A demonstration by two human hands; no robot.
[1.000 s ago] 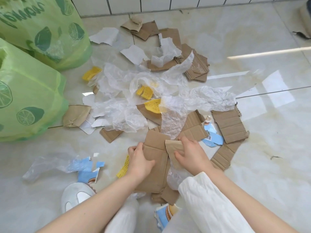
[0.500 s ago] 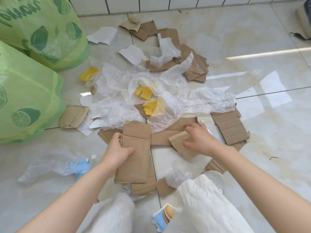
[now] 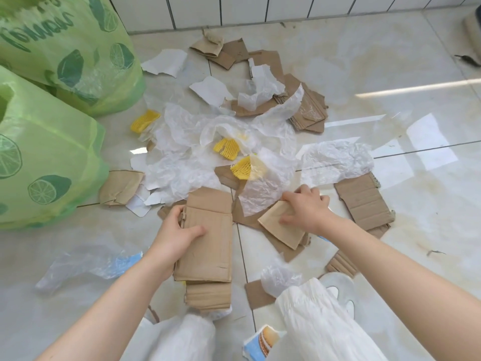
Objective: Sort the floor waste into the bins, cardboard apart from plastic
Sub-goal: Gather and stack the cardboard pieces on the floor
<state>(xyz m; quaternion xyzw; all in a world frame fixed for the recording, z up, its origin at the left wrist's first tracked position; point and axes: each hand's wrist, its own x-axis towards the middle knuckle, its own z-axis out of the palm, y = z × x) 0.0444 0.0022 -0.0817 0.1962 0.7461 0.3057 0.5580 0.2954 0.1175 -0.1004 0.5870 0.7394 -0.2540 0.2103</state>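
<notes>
The cardboard should handle as light, stiff and dry: flat pieces that stack and slide over one another, best taken by an edge with the thumb on top and the fingers beneath, several at a time. The left hand [image 3: 179, 230] does just that at lower centre of the frame, clamped on the left edge of a cardboard stack [image 3: 208, 235], thumb across the top sheet. The right hand [image 3: 307, 209], centre right, presses spread fingers on a small pale flap [image 3: 281, 227] lying over darker scraps; whether it pinches the flap or only pins it cannot be told. The plastic film [image 3: 208, 142] is the opposite sort, judging by its look: thin, limp, crinkled and likely to cling or drift, so it wants bunching in a fist rather than lifting by an edge. It lies as a white translucent heap at the centre of the floor [image 3: 390, 74], with yellow foam netting [image 3: 226, 148] caught in it. The cardboard is plain brown, corrugated, creased and torn, scattered in front of and behind the film; another panel [image 3: 361, 204] lies at right. Two green bags [image 3: 52, 162] printed with lime slices stand at left, the near one open.
</notes>
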